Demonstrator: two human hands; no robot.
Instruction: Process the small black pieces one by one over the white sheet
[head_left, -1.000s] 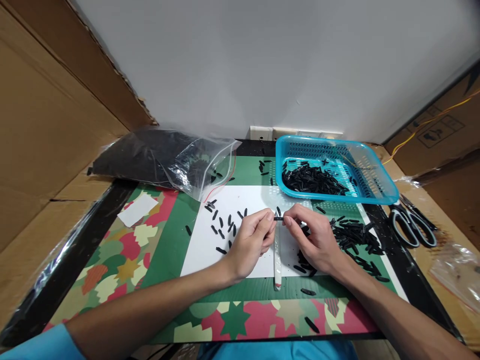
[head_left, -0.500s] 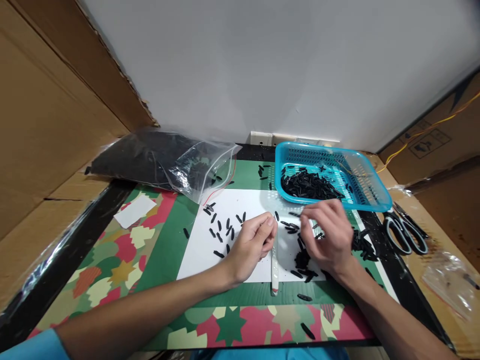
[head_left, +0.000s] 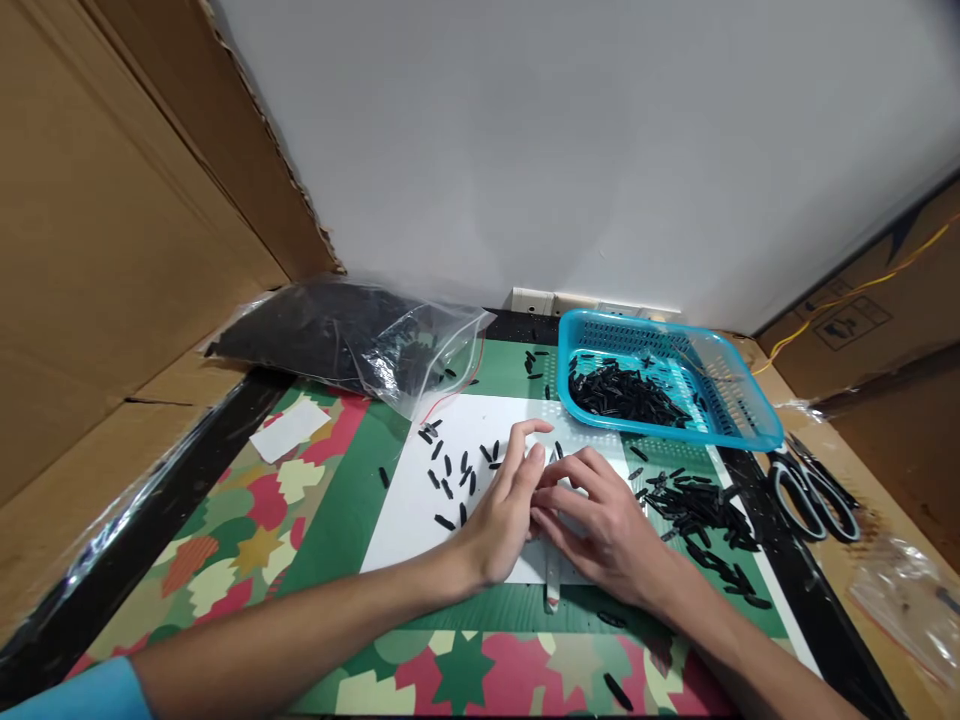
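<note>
My left hand [head_left: 504, 512] is over the white paper sheet [head_left: 405, 520]. Its index finger and thumb are raised, while the lower fingers are curled and partly hidden. Reaching into that palm are the bent, closed fingertips of my right hand [head_left: 600, 510]. What lies between the hands cannot be made out. A white pen-like tool [head_left: 553, 585] lies on the paper under them, mostly covered. Small black elongated pieces [head_left: 448, 490] are scattered left of my hands. A denser pile of the black pieces [head_left: 701, 508] lies to the right.
Behind my right hand is a blue plastic basket [head_left: 750, 432] holding many black pieces. A clear zip bag [head_left: 337, 335] of dark material lies back left. Scissors [head_left: 814, 495] and a small clear bag [head_left: 911, 600] are at right. Cardboard [head_left: 135, 200] and a wall [head_left: 525, 150] enclose the table.
My right hand has moved left to meet the left hand. The left fist has loosened, with its index finger raised. The view has shifted slightly.
</note>
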